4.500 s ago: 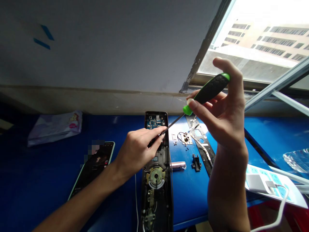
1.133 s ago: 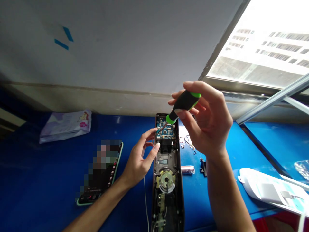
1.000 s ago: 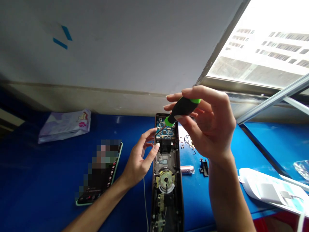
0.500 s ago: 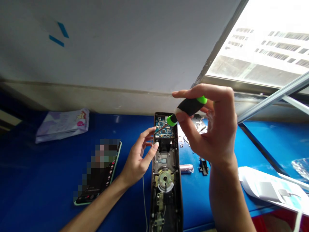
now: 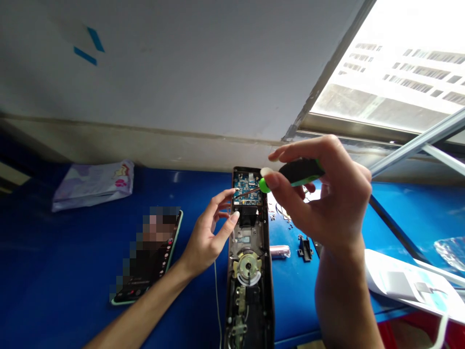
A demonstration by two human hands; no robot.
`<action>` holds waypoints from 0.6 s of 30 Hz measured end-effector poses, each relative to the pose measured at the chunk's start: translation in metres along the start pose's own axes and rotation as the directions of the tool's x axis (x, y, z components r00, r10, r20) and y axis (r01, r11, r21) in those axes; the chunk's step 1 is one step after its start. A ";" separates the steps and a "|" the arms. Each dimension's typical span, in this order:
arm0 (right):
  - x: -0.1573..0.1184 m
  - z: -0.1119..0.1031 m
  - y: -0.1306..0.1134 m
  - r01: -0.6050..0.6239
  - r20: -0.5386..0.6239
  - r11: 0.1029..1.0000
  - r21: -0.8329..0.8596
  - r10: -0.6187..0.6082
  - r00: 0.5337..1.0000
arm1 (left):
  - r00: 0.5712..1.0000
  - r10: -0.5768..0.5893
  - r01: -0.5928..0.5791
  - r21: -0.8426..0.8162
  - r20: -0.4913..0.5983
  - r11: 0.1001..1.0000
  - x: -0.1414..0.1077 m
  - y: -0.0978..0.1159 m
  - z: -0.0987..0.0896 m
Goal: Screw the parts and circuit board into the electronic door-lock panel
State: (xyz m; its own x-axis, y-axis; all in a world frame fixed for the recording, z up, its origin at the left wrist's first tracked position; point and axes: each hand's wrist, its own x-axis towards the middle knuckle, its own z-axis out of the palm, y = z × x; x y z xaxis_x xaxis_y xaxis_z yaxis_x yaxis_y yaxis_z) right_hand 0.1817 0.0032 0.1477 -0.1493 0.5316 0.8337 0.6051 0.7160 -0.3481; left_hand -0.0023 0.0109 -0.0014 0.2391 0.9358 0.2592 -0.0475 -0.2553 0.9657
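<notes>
My right hand point(image 5: 327, 198) is closed around the black and green handle of a screwdriver point(image 5: 300, 173). Its thin shaft slants down to the left, the tip at the left edge of a blue circuit board point(image 5: 250, 182). That board sits at the far end of a long, dark, opened device casing point(image 5: 272, 271). My left hand point(image 5: 210, 232) grips the casing's left rim, index fingertip near the screwdriver tip and thumb lower down by a black block point(image 5: 249, 216). Its other fingers are partly hidden. Further down the casing is a round metal part point(image 5: 249, 266).
A phone point(image 5: 154, 261) and a pale package point(image 5: 94, 186) lie left on the blue table point(image 5: 203, 189). Right of the casing are a pink cylinder point(image 5: 279, 251), a black bracket point(image 5: 305, 249) and several small screws. A white lamp-like object point(image 5: 403, 281) stands at the right.
My right hand has moved slightly right and lowered the screwdriver handle, so the shaft lies flatter. The tip stays near the board's left edge. My left hand has hardly moved.
</notes>
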 end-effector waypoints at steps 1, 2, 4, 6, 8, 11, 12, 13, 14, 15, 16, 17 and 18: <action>0.000 0.000 0.000 0.021 -0.026 1.000 -0.020 -0.021 0.999 | 1.000 -0.001 0.001 -0.001 0.001 1.000 0.000 0.000 0.000; 0.000 0.000 0.001 0.032 -0.033 0.999 -0.027 -0.033 0.999 | 1.000 -0.001 0.001 -0.002 0.001 1.000 0.000 0.001 0.000; 0.000 0.001 0.001 0.026 0.020 1.000 0.008 -0.026 0.999 | 1.000 -0.003 0.003 0.000 -0.003 1.000 0.000 0.002 0.001; -0.001 0.002 0.003 0.003 0.071 0.996 0.085 -0.009 0.997 | 1.000 -0.003 0.003 0.009 -0.008 1.000 0.000 0.002 0.001; -0.002 0.004 0.004 -0.018 0.052 0.989 0.145 0.011 0.999 | 1.000 0.001 -0.001 0.017 -0.008 1.000 0.000 0.001 0.000; -0.003 0.009 0.007 -0.002 0.001 0.986 0.167 0.002 1.000 | 1.000 0.007 -0.007 0.021 -0.005 1.000 0.000 -0.001 0.000; -0.003 0.010 0.008 0.022 -0.003 0.985 0.168 -0.022 1.000 | 1.000 0.008 -0.008 0.019 -0.004 1.000 0.000 -0.001 0.000; -0.002 0.011 0.009 0.056 -0.008 0.983 0.177 -0.055 0.998 | 1.000 0.009 -0.009 0.016 -0.004 1.000 0.000 -0.001 0.000; -0.002 0.012 0.010 0.090 -0.009 0.976 0.196 -0.090 0.996 | 1.000 0.010 -0.010 0.013 -0.003 1.000 0.000 -0.001 0.000; -0.002 0.013 0.010 0.118 -0.006 0.967 0.228 -0.120 0.993 | 1.000 0.011 -0.010 0.010 -0.003 1.000 0.000 -0.001 0.000; -0.002 0.014 0.011 0.131 0.000 0.953 0.273 -0.136 0.991 | 1.000 0.011 -0.011 0.008 -0.005 1.000 0.000 0.000 0.000; -0.002 0.014 0.011 0.122 0.016 0.939 0.323 -0.135 0.991 | 1.000 0.010 -0.010 0.007 -0.008 1.000 0.000 0.000 0.000; -0.002 0.015 0.011 0.087 0.036 0.927 0.365 -0.107 0.994 | 1.000 0.008 -0.008 0.006 -0.011 1.000 0.000 0.001 0.000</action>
State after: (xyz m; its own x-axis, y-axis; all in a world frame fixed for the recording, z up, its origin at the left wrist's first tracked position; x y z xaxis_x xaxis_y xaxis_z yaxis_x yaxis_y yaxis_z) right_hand 0.1767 0.0165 0.1360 -0.2411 0.4679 0.8502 0.2627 0.8749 -0.4070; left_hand -0.0020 0.0104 -0.0008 0.2282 0.9363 0.2671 -0.0438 -0.2642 0.9635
